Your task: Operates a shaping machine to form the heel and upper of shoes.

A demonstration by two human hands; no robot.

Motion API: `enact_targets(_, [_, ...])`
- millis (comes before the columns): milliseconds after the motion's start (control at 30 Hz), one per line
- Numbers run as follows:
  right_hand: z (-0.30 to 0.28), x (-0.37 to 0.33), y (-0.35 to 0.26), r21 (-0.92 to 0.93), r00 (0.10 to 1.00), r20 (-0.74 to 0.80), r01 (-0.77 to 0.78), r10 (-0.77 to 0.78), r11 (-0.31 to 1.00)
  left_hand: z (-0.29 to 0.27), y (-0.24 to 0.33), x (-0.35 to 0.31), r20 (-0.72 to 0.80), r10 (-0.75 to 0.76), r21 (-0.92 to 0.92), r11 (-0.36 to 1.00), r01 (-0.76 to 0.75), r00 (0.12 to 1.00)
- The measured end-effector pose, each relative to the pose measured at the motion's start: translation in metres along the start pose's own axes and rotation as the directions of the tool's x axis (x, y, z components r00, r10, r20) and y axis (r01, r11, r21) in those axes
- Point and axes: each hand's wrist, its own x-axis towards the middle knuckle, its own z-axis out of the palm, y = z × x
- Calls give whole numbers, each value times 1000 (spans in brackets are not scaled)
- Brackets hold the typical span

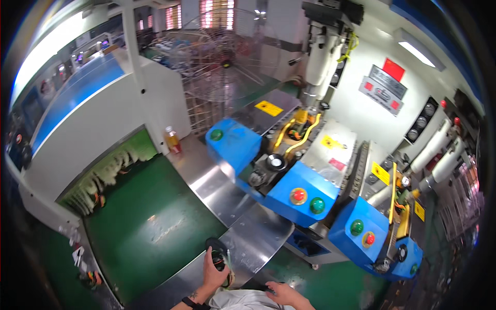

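Observation:
My left hand (211, 273) is closed around the side of a dark shoe (217, 246), its black rounded end pointing away from me. The shoe is over the near part of the bare metal shelf (250, 237). A pale strip shows along its right side. My right hand (284, 294) is low in the picture, right of the left one, with its fingers bent at a dark thing (254, 285) that I cannot make out. Pale cloth (245, 299) lies between my forearms.
Right of the shelf stands a press machine with blue control boxes (302, 194), red and green buttons and yellow hoses. A second station (361, 227) stands farther right. At left, a white conveyor housing (103, 124) has a bristle-fringed opening. A bottle (172, 140) and a large fan (226, 63) are beyond.

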Motion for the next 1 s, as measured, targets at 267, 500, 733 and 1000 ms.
enact_targets(267, [-12, -8, 3, -119, 996, -61, -66, 59, 991, 31, -25, 28, 70, -21, -101, 995, 28, 997])
enact_targets(500, [-27, -40, 33, -32, 993, -112, 40, -44, 999, 27, -7, 18, -167, -93, -158, 985, 66, 982])
enact_targets(733, [-85, -105, 55, 155, 955, -85, -270, 285, 950, 16, 32, 27, -406, 177, 246, 966, -79, 897])
enact_targets(1000, [-91, -98, 143, 52, 896, -363, -254, 255, 966, 89, 214, 266, -96, 447, -103, 884, -456, 889])
